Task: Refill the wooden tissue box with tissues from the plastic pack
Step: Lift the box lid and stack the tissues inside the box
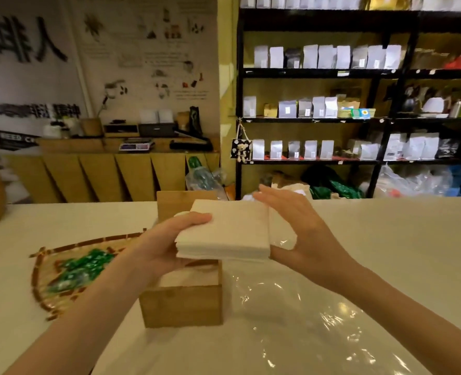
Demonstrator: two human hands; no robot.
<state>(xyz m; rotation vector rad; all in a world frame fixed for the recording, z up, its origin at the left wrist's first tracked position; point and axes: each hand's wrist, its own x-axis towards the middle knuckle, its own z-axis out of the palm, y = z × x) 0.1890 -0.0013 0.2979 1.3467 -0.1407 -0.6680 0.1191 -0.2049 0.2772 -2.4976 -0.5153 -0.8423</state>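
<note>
Tissue stack (225, 234): white, square, several sheets thick; held level above the open top of the wooden tissue box, between both hands.
Left hand (167, 244): clamped on the stack's left edge, thumb laid across the top, fingers curled beneath.
Right hand (299, 231): fingers straight and together, flat against the stack's right edge, thumb low at the near corner; pressing, not curled round.
Wooden tissue box (182, 305): light wood, upright on the white counter, directly under the stack; pale contents visible inside, possibly tissues already loaded, though blurred.
Box lid (175, 203): wooden panel standing upright just behind the box, partly hidden by the stack.
Plastic pack (286, 315): clear, crumpled film, lying flat on the counter just right of the box and under the right forearm.
Woven tray (61, 269): shallow, brown-rimmed, left of the box, holding green-wrapped sweets (80, 269).
Counter (399, 239): white, wide, bearing all of the above.
Shelving (359, 90): black frame beyond the counter, stocked with rows of white and silver pouches.
</note>
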